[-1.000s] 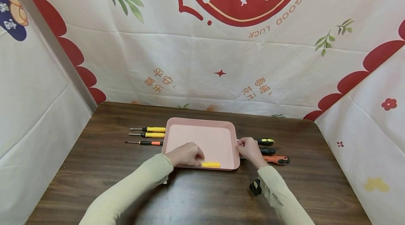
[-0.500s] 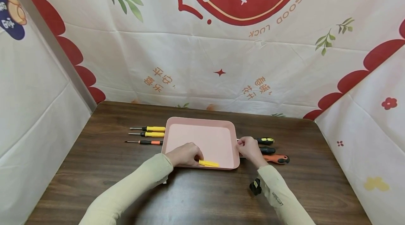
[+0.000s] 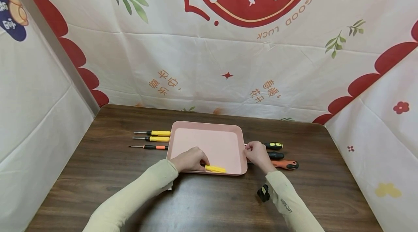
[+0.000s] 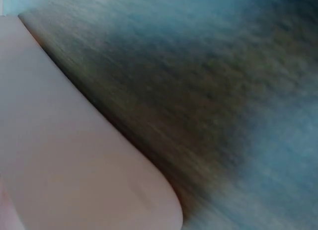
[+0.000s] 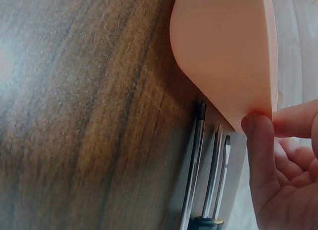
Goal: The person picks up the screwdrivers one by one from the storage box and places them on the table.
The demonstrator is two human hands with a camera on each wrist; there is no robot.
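Note:
A pink tray [image 3: 209, 141] sits on the brown wooden table. My left hand [image 3: 192, 158] is over its near side, fingers curled down on a yellow-handled screwdriver [image 3: 216, 169]. The yellow handle points right and lies slightly aslant inside the near wall; the hand hides the rest of it. My right hand [image 3: 258, 154] pinches the tray's right rim; in the right wrist view the thumb [image 5: 259, 155] presses the outside of the pink wall. The left wrist view shows mostly the tray's outer wall [image 4: 84, 155] and blurred table, with the fingers out of sight.
Left of the tray lie two yellow-handled screwdrivers [image 3: 160, 133] and a black-and-orange one [image 3: 155, 147]. Right of it are three more screwdrivers, one with an orange handle [image 3: 287, 164], their shafts [image 5: 194, 170] pointing at the tray. Patterned white cloth [image 3: 209, 61] hangs behind the table.
The yellow handle has shifted slightly left and tilted, its left end now higher in the view beside the left fingers. The right hand and the tray stay put.

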